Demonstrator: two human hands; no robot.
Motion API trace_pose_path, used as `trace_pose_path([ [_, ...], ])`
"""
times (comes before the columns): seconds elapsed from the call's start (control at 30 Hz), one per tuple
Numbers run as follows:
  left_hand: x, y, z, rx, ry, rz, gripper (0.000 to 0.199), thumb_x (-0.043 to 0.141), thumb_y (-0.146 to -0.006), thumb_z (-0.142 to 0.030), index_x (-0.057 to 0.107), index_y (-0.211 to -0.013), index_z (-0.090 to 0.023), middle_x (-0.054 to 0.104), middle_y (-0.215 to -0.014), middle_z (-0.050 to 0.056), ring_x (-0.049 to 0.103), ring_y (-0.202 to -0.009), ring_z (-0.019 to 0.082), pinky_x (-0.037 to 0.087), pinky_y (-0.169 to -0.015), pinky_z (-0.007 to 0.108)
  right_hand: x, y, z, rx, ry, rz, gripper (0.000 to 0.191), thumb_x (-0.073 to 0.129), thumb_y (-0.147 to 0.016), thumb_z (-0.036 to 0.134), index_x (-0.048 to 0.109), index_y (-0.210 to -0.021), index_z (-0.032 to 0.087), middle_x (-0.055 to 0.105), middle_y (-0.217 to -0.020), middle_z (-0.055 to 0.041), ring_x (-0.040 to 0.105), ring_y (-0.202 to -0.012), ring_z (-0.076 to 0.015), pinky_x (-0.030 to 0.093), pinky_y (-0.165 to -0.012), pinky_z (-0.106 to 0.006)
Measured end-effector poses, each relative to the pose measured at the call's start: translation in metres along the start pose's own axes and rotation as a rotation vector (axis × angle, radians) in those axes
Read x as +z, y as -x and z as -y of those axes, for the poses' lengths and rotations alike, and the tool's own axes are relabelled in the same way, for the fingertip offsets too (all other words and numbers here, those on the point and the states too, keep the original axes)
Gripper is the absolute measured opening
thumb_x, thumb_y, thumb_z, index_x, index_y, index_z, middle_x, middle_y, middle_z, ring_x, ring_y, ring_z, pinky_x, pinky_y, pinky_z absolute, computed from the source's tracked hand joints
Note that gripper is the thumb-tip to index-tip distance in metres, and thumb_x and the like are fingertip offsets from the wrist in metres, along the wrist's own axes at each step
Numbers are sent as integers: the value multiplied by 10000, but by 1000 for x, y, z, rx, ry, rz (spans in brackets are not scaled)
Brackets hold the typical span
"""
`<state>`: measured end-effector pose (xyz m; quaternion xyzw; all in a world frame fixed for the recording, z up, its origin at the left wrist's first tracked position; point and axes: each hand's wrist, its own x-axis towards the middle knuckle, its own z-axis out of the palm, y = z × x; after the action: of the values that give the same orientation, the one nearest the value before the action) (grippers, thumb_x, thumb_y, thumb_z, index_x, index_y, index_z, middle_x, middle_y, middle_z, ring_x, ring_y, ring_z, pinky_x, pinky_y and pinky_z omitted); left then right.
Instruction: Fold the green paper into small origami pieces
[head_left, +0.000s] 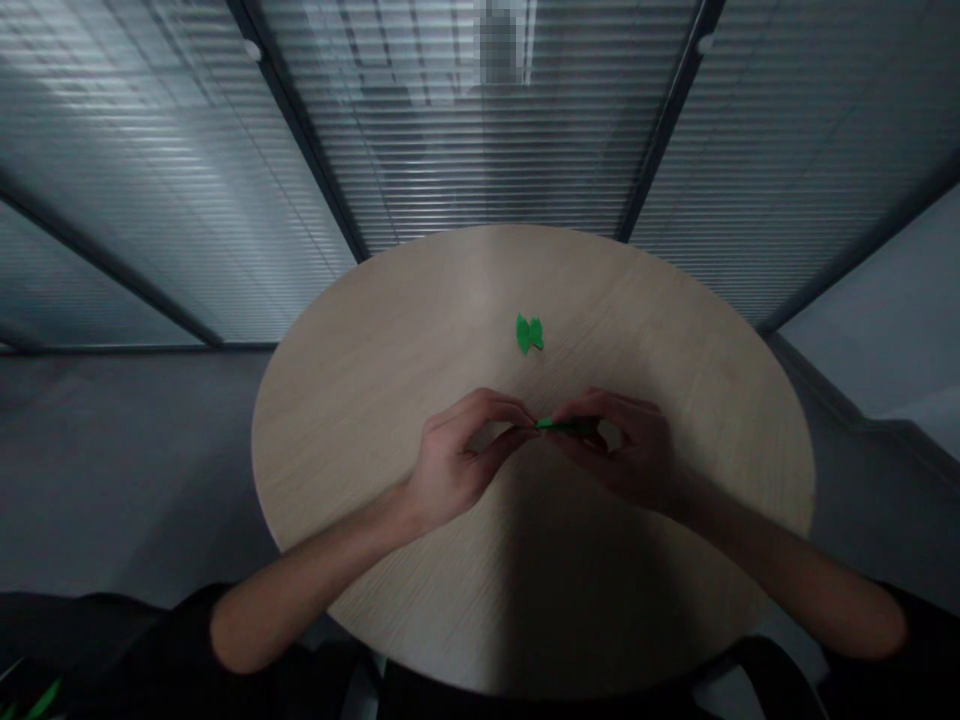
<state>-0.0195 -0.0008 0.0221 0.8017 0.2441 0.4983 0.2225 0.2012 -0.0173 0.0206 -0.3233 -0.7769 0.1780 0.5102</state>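
Observation:
Over the middle of the round wooden table (360, 400), a small green piece (545, 424) is pinched between my two hands. My left hand (469, 450) grips its left end between thumb and fingertips. My right hand (622, 440) closes on the right end, and its fingers hide part of the piece. Beyond the hands, a pair of green leaf-shaped pieces (529, 333) lies on the tabletop, touching or nearly touching each other.
Glass panels with horizontal blinds (480, 150) stand behind the table's far edge, divided by dark frames. Something green (43, 698) shows at the bottom left corner. Dark chair parts (780, 670) sit below the near edge.

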Motion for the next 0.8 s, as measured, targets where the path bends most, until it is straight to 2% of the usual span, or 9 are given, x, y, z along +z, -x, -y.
trace_pose_path([
  [0.07, 0, 0, 0, 4, 8, 8, 115, 732, -935, -73, 694, -987, -168, 748, -946, 51, 724, -875, 142, 596, -798, 244, -1, 0, 0, -8, -3, 39, 140, 752, -919, 158, 735, -1042, 223, 630, -750, 46, 503, -547, -58, 426, -527, -192],
  [0.2, -1, 1, 0, 16, 8, 17, 124, 723, -936, -59, 691, -987, -167, 744, -949, 54, 722, -871, 143, 596, -785, 244, -2, 0, 0, -8, 7, 1, 59, 783, -905, 175, 743, -931, 209, 579, -691, 54, 495, -536, -60, 407, -508, -196],
  [0.33, -1, 2, 0, 22, -4, 14, 111, 712, -949, -74, 683, -1001, -167, 738, -948, 57, 719, -863, 147, 598, -768, 252, -2, 2, 0, 7, 10, -27, 82, 808, -889, 185, 728, -890, 203, 587, -692, 51, 502, -538, -60, 401, -501, -198],
  [0.63, -1, 2, 1, 12, -30, -11, 73, 702, -964, -113, 684, -999, -175, 745, -931, 61, 727, -855, 163, 616, -765, 284, -3, 2, -2, -14, 58, 18, 38, 764, -931, 214, 731, -950, 209, 620, -715, 31, 517, -546, -80, 431, -521, -226],
  [0.8, -1, 3, 1, 14, -24, -1, 43, 680, -985, -137, 687, -1005, -175, 749, -940, 69, 731, -861, 164, 622, -767, 287, -5, 2, -3, 2, 15, 34, 13, 738, -954, 211, 729, -963, 210, 654, -762, 7, 582, -611, -103, 457, -551, -238],
])
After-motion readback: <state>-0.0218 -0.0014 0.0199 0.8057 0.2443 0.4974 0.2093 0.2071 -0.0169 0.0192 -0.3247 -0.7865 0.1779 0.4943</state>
